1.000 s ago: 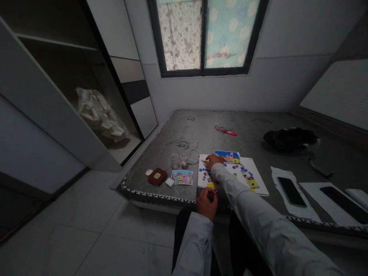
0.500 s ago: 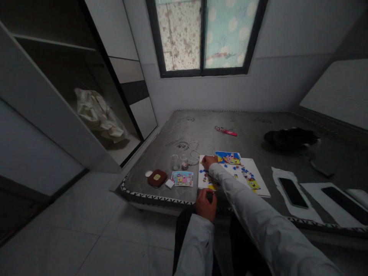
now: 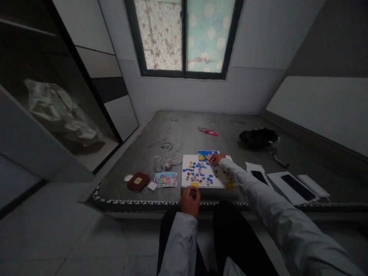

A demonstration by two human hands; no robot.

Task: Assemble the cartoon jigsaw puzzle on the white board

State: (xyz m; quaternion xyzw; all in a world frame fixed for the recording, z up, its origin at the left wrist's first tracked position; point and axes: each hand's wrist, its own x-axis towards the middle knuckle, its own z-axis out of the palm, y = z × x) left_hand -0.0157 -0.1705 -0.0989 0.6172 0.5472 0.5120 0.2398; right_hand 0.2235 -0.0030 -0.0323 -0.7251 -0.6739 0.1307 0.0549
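The right sleeve (image 3: 247, 184) hides part of the puzzle board (image 3: 214, 183); what the left hand (image 3: 189, 201) holds is unclear.

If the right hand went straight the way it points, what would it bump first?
Probably the blue cartoon picture at the far edge of the white board, just beyond the right hand; depth is unclear.

White puzzle board (image 3: 218, 182) flat on mattress edge, blue pieces (image 3: 198, 172) scattered.

Matt grey quilted cloth mattress (image 3: 218, 126); glossy printed card puzzle board (image 3: 189, 180).
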